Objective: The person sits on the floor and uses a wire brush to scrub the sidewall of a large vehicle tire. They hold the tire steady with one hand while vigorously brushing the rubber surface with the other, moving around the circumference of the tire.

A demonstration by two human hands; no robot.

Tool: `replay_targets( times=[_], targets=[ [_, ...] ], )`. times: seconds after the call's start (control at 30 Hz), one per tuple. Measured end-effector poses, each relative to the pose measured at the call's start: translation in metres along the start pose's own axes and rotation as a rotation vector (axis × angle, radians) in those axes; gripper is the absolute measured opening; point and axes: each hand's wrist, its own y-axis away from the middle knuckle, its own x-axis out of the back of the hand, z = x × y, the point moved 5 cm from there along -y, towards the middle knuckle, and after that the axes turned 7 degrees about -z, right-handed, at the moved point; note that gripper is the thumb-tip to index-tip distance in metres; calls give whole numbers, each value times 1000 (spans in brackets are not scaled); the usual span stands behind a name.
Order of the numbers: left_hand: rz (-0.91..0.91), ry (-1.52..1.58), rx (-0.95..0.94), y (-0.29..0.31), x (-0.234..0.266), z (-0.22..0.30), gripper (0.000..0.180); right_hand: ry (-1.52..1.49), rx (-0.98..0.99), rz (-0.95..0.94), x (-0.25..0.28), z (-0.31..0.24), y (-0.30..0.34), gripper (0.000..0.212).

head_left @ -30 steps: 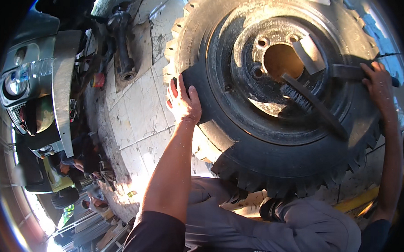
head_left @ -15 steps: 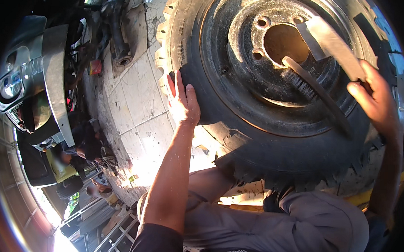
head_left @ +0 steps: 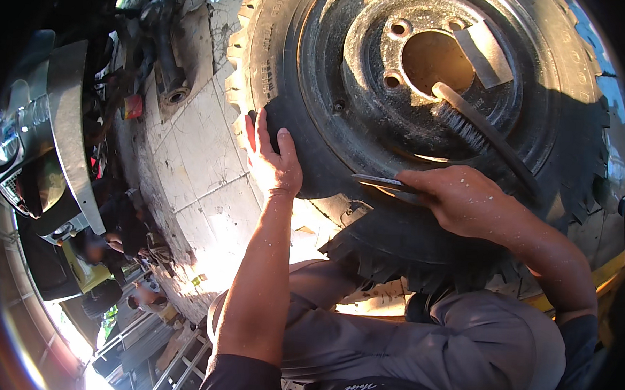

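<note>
A wheel with a knobbly black tire (head_left: 402,227) and a dusty metal rim (head_left: 367,65) lies flat before me. My left hand (head_left: 275,165) rests against the tire's left edge, fingers stretched out and holding nothing. My right hand (head_left: 459,201) is closed on a thin flat strip (head_left: 383,181), seen nearly edge-on over the tire's near sidewall; its material I cannot make out. Across the rim, beyond my right hand, lies a wire brush (head_left: 486,133) with a long curved handle. A flat greyish-brown rectangular piece (head_left: 484,55) lies beside the rim's centre hole.
Cracked pale tiles (head_left: 206,155) make up the floor on the left. A dark metal part (head_left: 166,56) lies at the upper left. A vehicle's front with a headlight (head_left: 7,150) stands at far left, with people (head_left: 148,296) beyond. A metal frame (head_left: 179,367) stands at the lower left.
My right hand has moved left and nearer with the strip, from the rim's right side to the near sidewall. The brush and the rectangular piece stay on the rim; my left hand keeps its place.
</note>
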Motion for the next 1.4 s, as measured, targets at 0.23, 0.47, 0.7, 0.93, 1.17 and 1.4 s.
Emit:
replay_targets(
  times=[0.23, 0.47, 0.7, 0.93, 1.17, 1.4],
  targets=[
    [12, -41, -1, -1, -3, -4, 54, 50, -74, 46, 9, -12, -15, 37],
    [13, -68, -4, 0, 0, -5, 54, 87, 14, 92, 0, -3, -16, 42],
    [16, -54, -7, -2, 1, -8, 54, 120, 13, -16, 9, 1, -19, 39],
    [5, -22, 5, -3, -4, -1, 53, 115, 133, 108, 7, 4, -37, 35],
    [38, -84, -8, -1, -1, -2, 54, 89, 12, -91, 3, 10, -18, 41],
    [-1, -59, 33, 0, 1, -4, 54, 128, -54, 61, -4, -10, -27, 36]
  ],
)
